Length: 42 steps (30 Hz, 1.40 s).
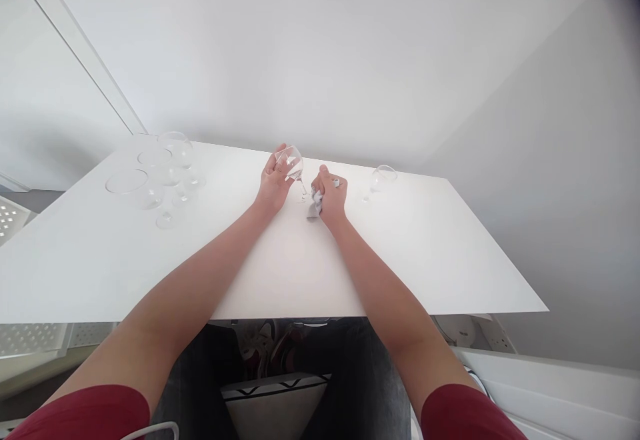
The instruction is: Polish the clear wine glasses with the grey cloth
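Observation:
My left hand (273, 183) is wrapped around the bowl of a clear wine glass (291, 163), holding it tilted over the white table (280, 260). Its stem and foot point right toward my right hand (330, 197). That hand is closed on a small crumpled white cloth (317, 200) just beside the glass's foot. Both hands are at the far middle of the table.
Three clear stemmed glasses (155, 177) stand grouped at the table's far left. Another single wine glass (381, 179) stands to the right of my hands. White walls close in behind and to the right. A power strip (495, 340) lies below the table's right edge.

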Each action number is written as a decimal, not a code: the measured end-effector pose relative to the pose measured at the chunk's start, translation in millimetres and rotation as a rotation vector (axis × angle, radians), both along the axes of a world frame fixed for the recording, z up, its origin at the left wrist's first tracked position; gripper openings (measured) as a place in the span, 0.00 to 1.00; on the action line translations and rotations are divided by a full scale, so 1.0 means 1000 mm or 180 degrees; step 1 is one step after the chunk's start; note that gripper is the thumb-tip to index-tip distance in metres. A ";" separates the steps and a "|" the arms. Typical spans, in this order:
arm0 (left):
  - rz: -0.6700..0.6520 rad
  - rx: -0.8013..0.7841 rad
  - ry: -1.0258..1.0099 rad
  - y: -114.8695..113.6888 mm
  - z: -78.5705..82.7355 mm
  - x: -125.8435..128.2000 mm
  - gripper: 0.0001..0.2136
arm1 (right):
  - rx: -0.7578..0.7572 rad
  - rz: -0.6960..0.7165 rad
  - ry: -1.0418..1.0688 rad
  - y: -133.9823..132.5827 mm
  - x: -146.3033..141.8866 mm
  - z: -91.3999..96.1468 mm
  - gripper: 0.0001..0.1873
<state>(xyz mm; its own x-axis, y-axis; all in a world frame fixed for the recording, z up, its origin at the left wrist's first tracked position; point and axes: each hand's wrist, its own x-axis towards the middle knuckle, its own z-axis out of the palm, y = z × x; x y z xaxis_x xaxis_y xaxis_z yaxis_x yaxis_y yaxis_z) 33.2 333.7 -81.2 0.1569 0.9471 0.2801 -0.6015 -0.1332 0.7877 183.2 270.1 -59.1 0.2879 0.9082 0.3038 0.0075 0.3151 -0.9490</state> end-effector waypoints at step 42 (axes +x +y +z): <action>-0.0095 0.0177 0.0885 -0.014 0.007 0.010 0.17 | -0.0818 0.0649 -0.2557 0.001 -0.014 -0.003 0.18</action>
<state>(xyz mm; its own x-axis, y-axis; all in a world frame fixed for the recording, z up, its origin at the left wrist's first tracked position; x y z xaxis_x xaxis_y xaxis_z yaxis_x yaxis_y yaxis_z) 43.6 319.3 -74.5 0.2624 0.9253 0.2739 -0.3678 -0.1665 0.9149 169.0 270.7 -62.1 -0.1017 0.9871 0.1235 0.6727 0.1597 -0.7224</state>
